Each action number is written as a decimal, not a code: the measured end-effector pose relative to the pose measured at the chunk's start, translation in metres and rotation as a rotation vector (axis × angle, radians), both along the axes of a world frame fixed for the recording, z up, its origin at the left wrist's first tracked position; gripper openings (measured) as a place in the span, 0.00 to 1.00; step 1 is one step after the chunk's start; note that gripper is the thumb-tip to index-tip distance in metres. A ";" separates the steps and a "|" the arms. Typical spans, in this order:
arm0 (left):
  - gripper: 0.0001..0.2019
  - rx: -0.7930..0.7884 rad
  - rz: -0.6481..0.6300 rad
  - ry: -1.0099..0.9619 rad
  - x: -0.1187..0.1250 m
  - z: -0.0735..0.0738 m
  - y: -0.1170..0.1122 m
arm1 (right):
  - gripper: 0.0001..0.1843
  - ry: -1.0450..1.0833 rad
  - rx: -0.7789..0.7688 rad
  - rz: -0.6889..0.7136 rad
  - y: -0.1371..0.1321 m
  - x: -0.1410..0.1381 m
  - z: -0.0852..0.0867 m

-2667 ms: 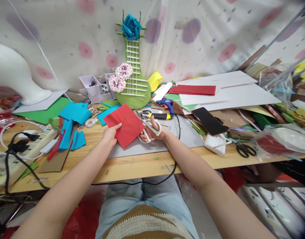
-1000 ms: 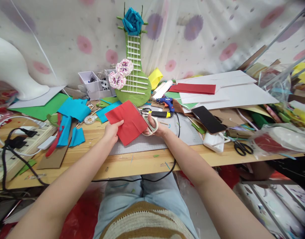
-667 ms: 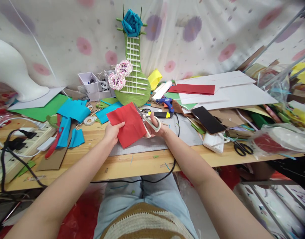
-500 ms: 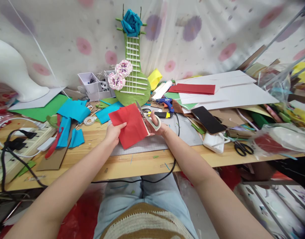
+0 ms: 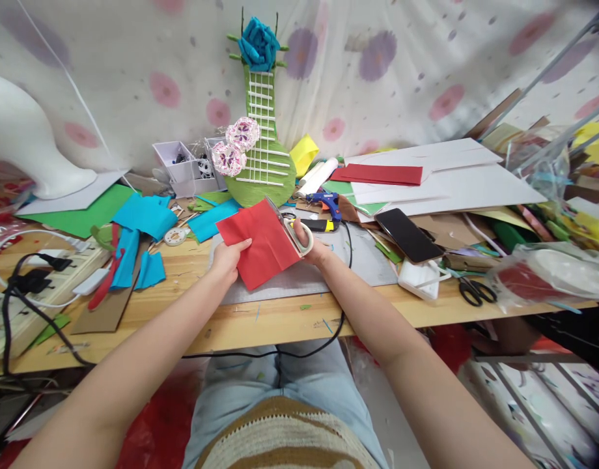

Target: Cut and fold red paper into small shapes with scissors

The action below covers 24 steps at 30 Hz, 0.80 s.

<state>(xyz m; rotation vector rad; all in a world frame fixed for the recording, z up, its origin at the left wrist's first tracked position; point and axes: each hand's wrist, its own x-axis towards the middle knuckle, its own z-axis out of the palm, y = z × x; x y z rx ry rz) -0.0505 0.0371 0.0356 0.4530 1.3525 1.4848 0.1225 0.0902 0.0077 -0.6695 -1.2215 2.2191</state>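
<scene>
My left hand point(image 5: 227, 260) pinches the near left edge of a folded red paper square point(image 5: 261, 242), holding it just above the grey cutting mat point(image 5: 329, 270). My right hand point(image 5: 313, 251) grips white-handled scissors point(image 5: 295, 233) with fingers through the loops. The blades point up and away along the paper's right edge, partly hidden behind it. Both hands are over the middle of the wooden table point(image 5: 260, 322).
A green guitar-shaped craft point(image 5: 263, 163) with a blue flower stands behind. A blue glue gun point(image 5: 327, 202), a black phone point(image 5: 409, 236), black scissors point(image 5: 476, 291), white sheets point(image 5: 450, 179), blue felt scraps point(image 5: 143, 221) and a power strip with cables point(image 5: 40, 286) crowd the table.
The red paper has turned and shifted slightly to the right against the scissors. My right hand has worked the scissors along the paper's right edge, and the blades now lie behind the paper.
</scene>
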 end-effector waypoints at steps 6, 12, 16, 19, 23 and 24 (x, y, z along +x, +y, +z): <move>0.09 -0.047 -0.058 -0.200 -0.037 0.000 0.007 | 0.40 0.148 0.021 0.058 -0.006 0.013 0.016; 0.09 0.018 -0.039 -0.405 -0.082 0.001 0.014 | 0.46 0.162 -0.062 0.389 -0.015 0.016 0.013; 0.14 0.068 0.035 -0.444 -0.092 0.002 0.016 | 0.47 0.179 -0.081 0.525 -0.020 0.013 0.008; 0.15 0.088 0.068 -0.448 -0.094 0.002 0.018 | 0.47 0.177 -0.092 0.620 -0.020 0.011 0.005; 0.14 0.093 0.088 -0.430 -0.093 0.002 0.020 | 0.49 0.169 -0.098 0.672 -0.019 0.007 -0.001; 0.13 0.091 0.081 -0.430 -0.092 0.002 0.019 | 0.50 0.171 -0.094 0.672 -0.019 0.005 -0.002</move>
